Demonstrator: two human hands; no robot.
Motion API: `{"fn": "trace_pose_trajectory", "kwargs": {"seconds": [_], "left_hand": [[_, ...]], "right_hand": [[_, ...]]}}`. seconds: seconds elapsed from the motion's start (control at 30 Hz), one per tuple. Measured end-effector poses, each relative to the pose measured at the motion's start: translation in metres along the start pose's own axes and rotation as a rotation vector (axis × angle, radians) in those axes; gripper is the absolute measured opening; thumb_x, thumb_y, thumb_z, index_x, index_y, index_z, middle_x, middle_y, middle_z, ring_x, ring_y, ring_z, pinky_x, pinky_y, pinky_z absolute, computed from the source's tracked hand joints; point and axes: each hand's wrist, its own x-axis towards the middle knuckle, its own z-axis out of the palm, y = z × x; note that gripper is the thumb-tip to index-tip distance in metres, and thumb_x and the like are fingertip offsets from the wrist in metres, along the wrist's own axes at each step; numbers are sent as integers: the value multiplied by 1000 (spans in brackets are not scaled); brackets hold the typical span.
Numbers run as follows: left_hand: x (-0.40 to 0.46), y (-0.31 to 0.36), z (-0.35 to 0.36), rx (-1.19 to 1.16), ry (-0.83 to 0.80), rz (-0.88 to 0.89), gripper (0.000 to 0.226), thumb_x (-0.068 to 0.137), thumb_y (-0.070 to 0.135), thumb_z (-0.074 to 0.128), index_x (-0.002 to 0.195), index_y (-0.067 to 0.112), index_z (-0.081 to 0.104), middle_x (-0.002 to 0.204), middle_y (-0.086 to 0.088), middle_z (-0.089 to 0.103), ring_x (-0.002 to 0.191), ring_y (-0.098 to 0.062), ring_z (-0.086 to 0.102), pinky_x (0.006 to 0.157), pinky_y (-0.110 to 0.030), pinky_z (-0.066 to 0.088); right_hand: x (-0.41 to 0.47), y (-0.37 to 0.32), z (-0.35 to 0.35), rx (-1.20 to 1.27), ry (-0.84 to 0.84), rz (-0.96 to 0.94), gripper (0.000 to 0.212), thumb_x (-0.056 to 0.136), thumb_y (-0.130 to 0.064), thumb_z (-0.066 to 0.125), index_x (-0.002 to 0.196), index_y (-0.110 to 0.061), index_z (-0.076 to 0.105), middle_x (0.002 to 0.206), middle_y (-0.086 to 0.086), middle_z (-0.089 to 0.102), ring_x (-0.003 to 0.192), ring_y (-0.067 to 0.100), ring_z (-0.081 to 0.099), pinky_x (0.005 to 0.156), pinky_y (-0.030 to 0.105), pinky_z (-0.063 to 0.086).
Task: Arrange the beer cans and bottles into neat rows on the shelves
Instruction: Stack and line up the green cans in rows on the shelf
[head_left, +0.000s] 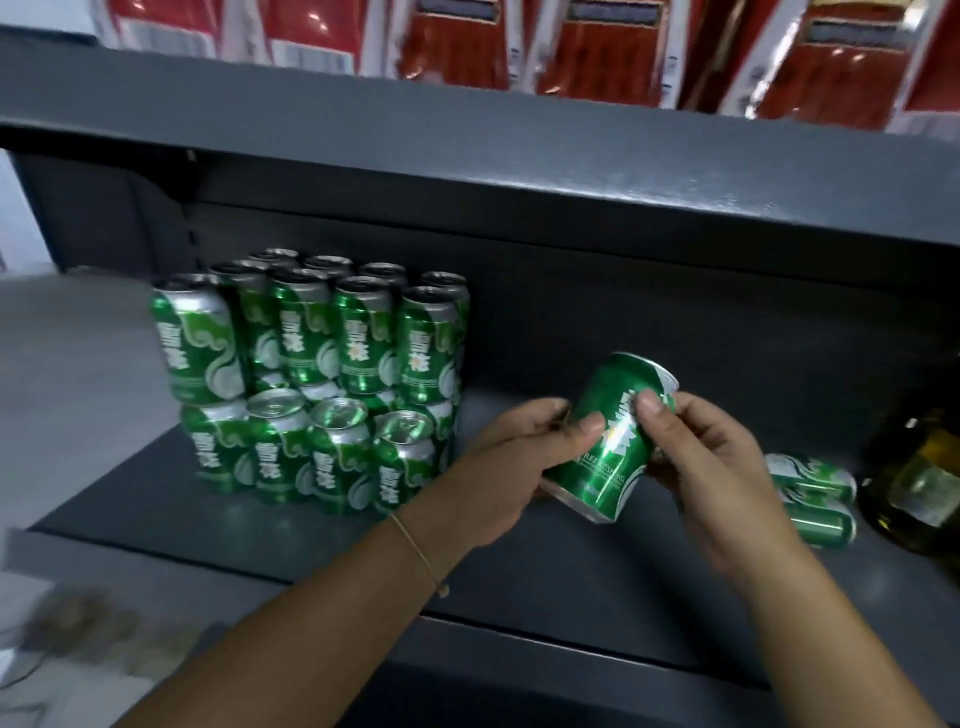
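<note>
I am holding a green beer can (610, 436) tilted above the dark grey shelf (545, 551), my left hand (511, 462) curling round its lower side with the thumb pressing on the label, my right hand (711, 467) gripping its upper side, thumb across the print; to the left of this can, a two-tier stack of matching green cans (311, 384) is standing upright on the shelf. To the right of the held can, two more cans (813, 499) are lying on their sides just beside a dark glass bottle (919, 478); red packages (623, 47) are sitting on the upper shelf above.
</note>
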Motion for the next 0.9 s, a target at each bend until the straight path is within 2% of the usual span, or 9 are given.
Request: {"fn": "trace_pose_trajectory", "kwargs": {"seconds": [0.1,0.23,0.33,0.43,0.53,0.63,0.73,0.8,0.9], "left_hand": [[-19,17,-29,54,10,36,27,84,27,68,110,19,69,109,-3,73,106,-18,67,98,-36,50],[-42,39,-65,102,24,79,16,80,29,68,89,39,77,102,10,74,102,-6,68,93,-27,51],[-57,49,-94,162,22,105,18,88,30,68,105,35,72,114,7,71,112,-10,64,101,-34,47],[-74,57,-123,241,43,137,25,86,29,68,111,34,68,113,11,71,109,-5,65,92,-24,50],[-89,63,-153,336,82,164,38,87,17,70,123,20,59,119,3,69,110,-11,65,94,-28,53],[-101,67,-182,410,185,160,41,83,21,75,120,24,58,111,10,71,104,-5,67,92,-27,54],[-114,68,-204,541,292,159,41,83,30,74,120,26,57,99,16,69,92,7,66,79,-13,53],[-121,66,-218,621,367,127,46,84,35,73,125,26,55,103,23,60,89,11,64,74,-10,53],[-126,63,-234,739,422,116,47,88,37,68,130,20,56,111,15,64,90,3,66,80,-17,55]], "right_hand": [[4,-7,34,51,-49,13,80,45,-55,91,102,-3,69,90,15,74,79,22,71,67,30,58],[9,-10,79,80,-65,8,78,44,-51,93,100,-2,71,89,14,74,78,21,71,68,27,57],[11,-8,113,82,-93,-6,75,46,-49,93,99,-1,72,92,17,75,80,21,71,69,27,57],[13,-5,148,87,-100,-19,72,49,-47,92,100,-1,72,92,16,75,80,21,71,70,27,57],[14,-4,183,92,-91,-20,49,63,-31,84,101,-2,71,91,12,76,81,18,71,72,25,57],[20,2,212,33,-84,-30,34,69,-20,78,99,-6,71,88,6,76,82,14,71,72,23,56],[28,11,239,-34,-48,-50,68,62,-39,90,113,-2,66,99,7,71,98,21,66,90,34,56],[32,16,253,-65,-17,-63,90,53,-52,91,122,-3,60,106,4,63,105,20,61,97,37,53],[38,22,270,-87,4,-59,78,63,-37,83,131,-12,53,103,-2,56,101,11,55,90,23,49]]}}
